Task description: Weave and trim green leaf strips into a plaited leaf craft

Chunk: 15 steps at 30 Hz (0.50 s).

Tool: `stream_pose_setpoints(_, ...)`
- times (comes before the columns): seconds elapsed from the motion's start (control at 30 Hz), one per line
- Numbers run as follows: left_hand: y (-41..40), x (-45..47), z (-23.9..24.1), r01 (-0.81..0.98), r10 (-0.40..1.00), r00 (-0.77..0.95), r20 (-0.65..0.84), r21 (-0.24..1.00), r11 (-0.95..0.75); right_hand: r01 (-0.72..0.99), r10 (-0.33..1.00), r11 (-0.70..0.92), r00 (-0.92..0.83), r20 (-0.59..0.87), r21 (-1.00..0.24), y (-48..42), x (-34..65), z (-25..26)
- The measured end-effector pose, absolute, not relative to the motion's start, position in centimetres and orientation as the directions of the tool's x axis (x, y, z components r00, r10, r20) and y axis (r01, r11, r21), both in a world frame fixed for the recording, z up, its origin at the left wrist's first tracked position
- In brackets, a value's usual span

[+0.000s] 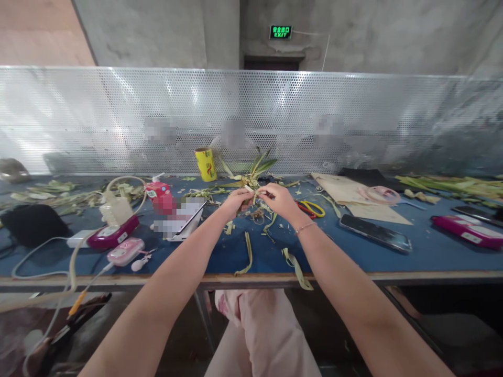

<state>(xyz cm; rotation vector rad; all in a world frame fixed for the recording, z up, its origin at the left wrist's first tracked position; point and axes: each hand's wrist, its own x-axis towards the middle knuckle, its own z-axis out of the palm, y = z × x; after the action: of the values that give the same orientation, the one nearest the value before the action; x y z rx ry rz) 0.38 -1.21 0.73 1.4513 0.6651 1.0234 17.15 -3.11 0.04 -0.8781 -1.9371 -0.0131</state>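
Observation:
My left hand (238,202) and my right hand (280,201) meet over the middle of the blue table, fingertips pinched together. Between them is a pale green plant strip (254,196), small in the view; both hands seem to grip it. Just beyond the fingers, a tuft of long green leaves (262,166) rises from a pile of plant scraps. Whether the tuft joins the strip I cannot tell. Loose dried strips, one (248,253) left and one curled (297,268) right, lie nearer the table edge. Scissors (313,209) with red and yellow handles rest beside my right wrist.
To the left are a yellow cardboard tube (205,164), a red carton (160,196), a phone on a stand (184,220) and a pink charger (126,251) with cables. A dark phone (375,233), brown paper (353,193) and a magenta device (466,230) lie right. A perforated metal screen (251,104) backs the table.

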Motion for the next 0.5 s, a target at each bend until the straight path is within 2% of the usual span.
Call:
stream_pose_setpoints(0.33, -1.11, 0.38, 0.61, -0.156, 0.866, 0.456, 0.205, 0.976, -0.149, 0.605, 0.578, 0.718, -0.241, 0.779, -0.345, -3.27, 16.97, 0.06)
stream_pose_setpoints(0.4, -1.03, 0.47, 0.56, -0.163, 0.876, 0.440, 0.197, 0.977, -0.138, 0.591, 0.601, 0.708, -0.215, 0.770, -0.387, -3.09, 16.91, -0.02)
stream_pose_setpoints(0.5, -0.90, 0.68, 0.40, -0.212, 0.885, 0.414, 0.213, 0.968, -0.134, 0.519, 0.679, 0.671, -0.144, 0.719, -0.530, -2.47, 16.91, -0.38)
